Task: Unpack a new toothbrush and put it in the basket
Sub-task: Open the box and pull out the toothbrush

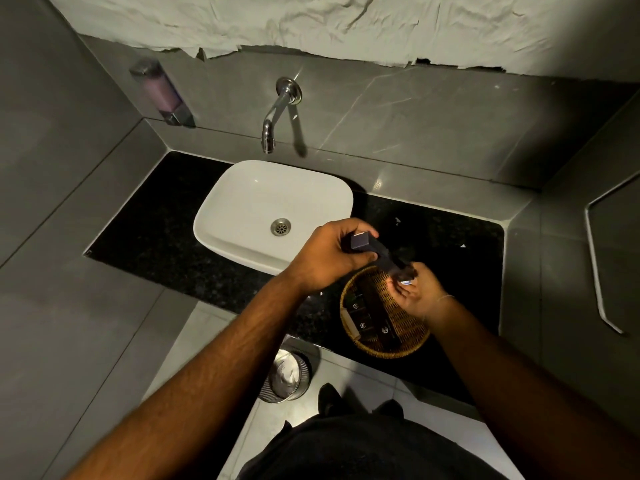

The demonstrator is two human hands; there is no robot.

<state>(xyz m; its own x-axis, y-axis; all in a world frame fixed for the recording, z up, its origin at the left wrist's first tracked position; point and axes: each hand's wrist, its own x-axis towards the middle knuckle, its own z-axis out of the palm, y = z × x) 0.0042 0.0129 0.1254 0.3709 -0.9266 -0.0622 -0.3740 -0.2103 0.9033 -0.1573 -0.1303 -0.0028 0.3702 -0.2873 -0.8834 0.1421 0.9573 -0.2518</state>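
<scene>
Long dark toothbrush box point(375, 249) tilted above round wicker basket point(408, 344) with dark packets on black counter.

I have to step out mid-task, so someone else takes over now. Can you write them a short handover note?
Left hand: gripping the upper end of the dark toothbrush box.
Right hand: fingers at the box's lower end, where something pale shows.
Box is held above the wicker basket on the black counter; the basket already holds several dark packs.
Done: box picked up, apparently being opened.
Left: take the toothbrush out and put it in the basket.
</scene>
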